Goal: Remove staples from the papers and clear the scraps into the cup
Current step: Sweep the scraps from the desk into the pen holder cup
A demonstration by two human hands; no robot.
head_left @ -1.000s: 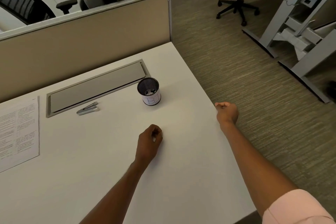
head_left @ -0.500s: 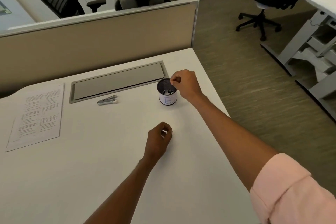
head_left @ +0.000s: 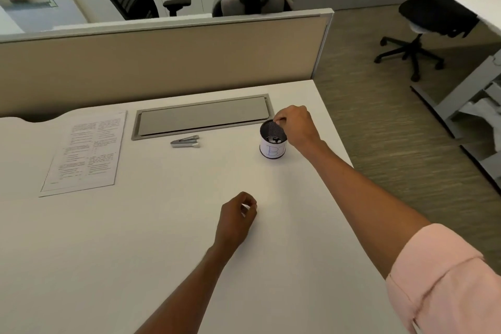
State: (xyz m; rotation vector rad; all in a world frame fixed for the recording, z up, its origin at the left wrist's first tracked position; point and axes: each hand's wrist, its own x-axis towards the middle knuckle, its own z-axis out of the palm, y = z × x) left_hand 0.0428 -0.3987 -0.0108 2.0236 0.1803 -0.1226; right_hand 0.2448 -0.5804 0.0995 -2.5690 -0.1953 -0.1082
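Note:
A black mesh cup (head_left: pixel 272 144) with a white label stands on the white desk (head_left: pixel 135 238), with small dark bits inside it. My right hand (head_left: pixel 296 127) hovers at the cup's far right rim, fingertips pinched together over the opening; whatever they pinch is too small to see. My left hand (head_left: pixel 235 221) rests on the desk in front of the cup, fingers curled shut around something small and white. A printed sheet of paper (head_left: pixel 85 153) lies at the left. A metal staple remover (head_left: pixel 185 141) lies between the paper and the cup.
A grey cable-tray lid (head_left: pixel 202 116) is set into the desk behind the remover. A beige partition (head_left: pixel 162 62) bounds the desk's far side. The desk's right edge drops to carpet just right of the cup. Office chairs stand beyond.
My right hand swung from off the desk's right edge to the cup's rim and has stayed there. The view has shifted, bringing the paper fully into sight. My left hand stayed put.

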